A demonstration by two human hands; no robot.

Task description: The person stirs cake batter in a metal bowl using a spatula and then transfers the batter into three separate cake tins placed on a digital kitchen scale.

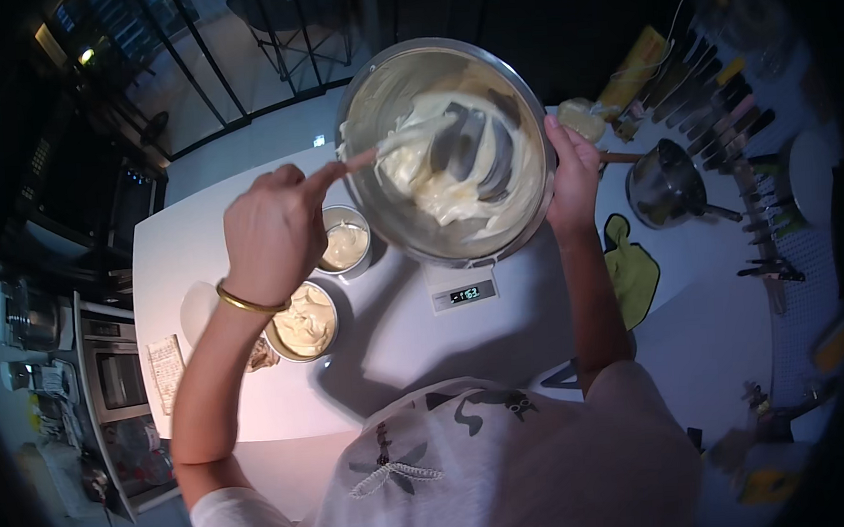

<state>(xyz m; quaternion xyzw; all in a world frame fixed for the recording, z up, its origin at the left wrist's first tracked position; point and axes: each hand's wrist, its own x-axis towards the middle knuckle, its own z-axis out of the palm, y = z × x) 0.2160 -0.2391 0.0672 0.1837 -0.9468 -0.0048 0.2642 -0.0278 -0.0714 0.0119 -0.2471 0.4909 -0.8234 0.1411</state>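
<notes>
My right hand [573, 173] grips the right rim of a large steel mixing bowl [421, 242], raised above the table and tilted so that I look into it. Pale, creamy batter [454, 201] coats its bottom and walls, with bare metal streaks through it. My left hand [275, 217] is closed around the handle of a spatula [363, 159]; its far end dips into the bowl, its blade smeared and hard to make out. Left of the bowl stand two round cake tins, the upper tin [345, 249] and the lower tin [303, 323], both holding batter.
A digital kitchen scale [464, 294] with a lit display sits on the white table [400, 400], partly under the bowl. To the right lie a green cloth [630, 274] and a steel saucepan [665, 183]. A handwritten sheet [166, 371] lies at the left edge.
</notes>
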